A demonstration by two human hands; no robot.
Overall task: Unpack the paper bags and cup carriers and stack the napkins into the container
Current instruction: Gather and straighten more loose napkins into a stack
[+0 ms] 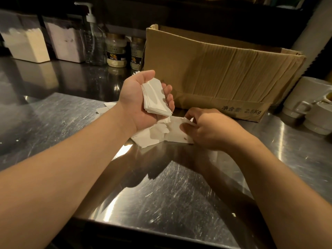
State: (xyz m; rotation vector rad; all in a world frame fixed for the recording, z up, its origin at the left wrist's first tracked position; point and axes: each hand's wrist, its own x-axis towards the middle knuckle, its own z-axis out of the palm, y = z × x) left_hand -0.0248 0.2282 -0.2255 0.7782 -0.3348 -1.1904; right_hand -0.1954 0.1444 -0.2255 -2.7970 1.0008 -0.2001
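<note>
Two hands | left hand [142, 97] holds napkin stack [156, 99] | right hand [206, 128] pinches loose napkins [161, 132]

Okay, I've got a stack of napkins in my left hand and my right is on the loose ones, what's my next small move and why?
Probably lift the napkin your right hand is pinching and lay it onto the stack held in your left hand. More loose napkins lie crumpled on the steel counter, and the left hand holds its stack palm up, ready for another.

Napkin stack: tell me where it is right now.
In the head view, the napkin stack sits in the raised left hand, centre frame, just in front of the cardboard box.
</note>
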